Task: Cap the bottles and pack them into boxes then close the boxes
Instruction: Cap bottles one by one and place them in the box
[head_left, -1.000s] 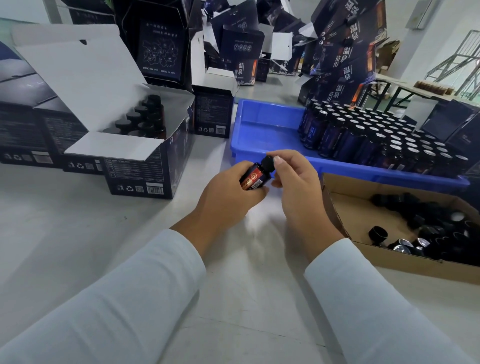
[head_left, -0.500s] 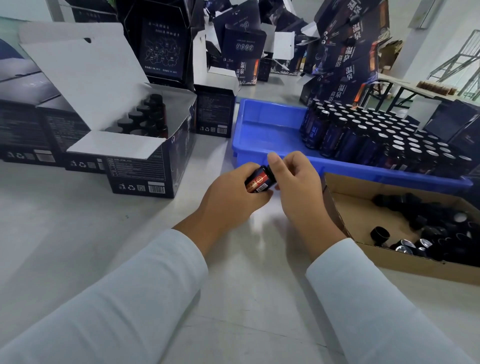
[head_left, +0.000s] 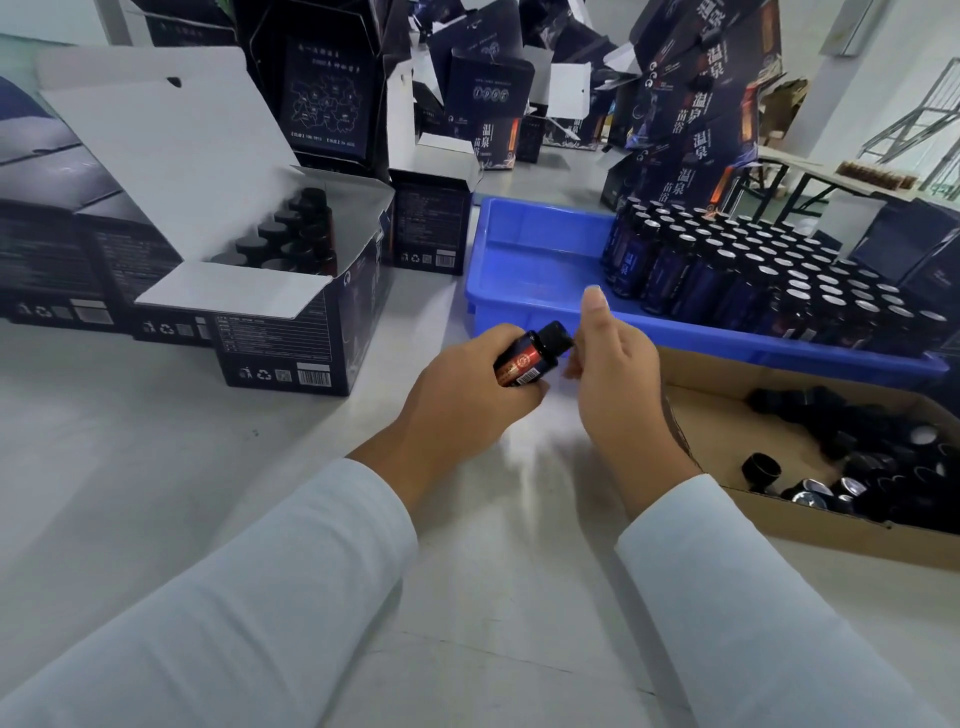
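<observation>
broadly, a pale table (head_left: 130, 467) carries all items. at its right rear sits a blue tray (head_left: 535, 260), its left part bare, its right part filled with upright dark uncapped bottles (head_left: 737, 270) standing close together. just in front of the tray, touching its front wall, lies a shallow brown cardboard box (head_left: 727, 415) holding loose black caps (head_left: 841, 431) heaped toward its right side. at left stands an open dark packing box (head_left: 291, 343) with white flaps raised; capped bottles (head_left: 291, 228) stand in rows inside it. closed and folded dark cartons (head_left: 57, 249) are stacked to its left and across the back of the table.

the left hand (head_left: 462, 395) grips a small dark bottle (head_left: 524, 358) with a red label, fingers curled round its body, holding it tilted with the top pointing up and right, above the table between the packing box and the cardboard box. a black cap (head_left: 558, 336) sits on the bottle's neck. the right hand (head_left: 613, 379) is just beside the cap, thumb raised and straight; the fingers lie behind the palm, and whether they touch the cap cannot be told. both arms wear white sleeves (head_left: 260, 597).
</observation>
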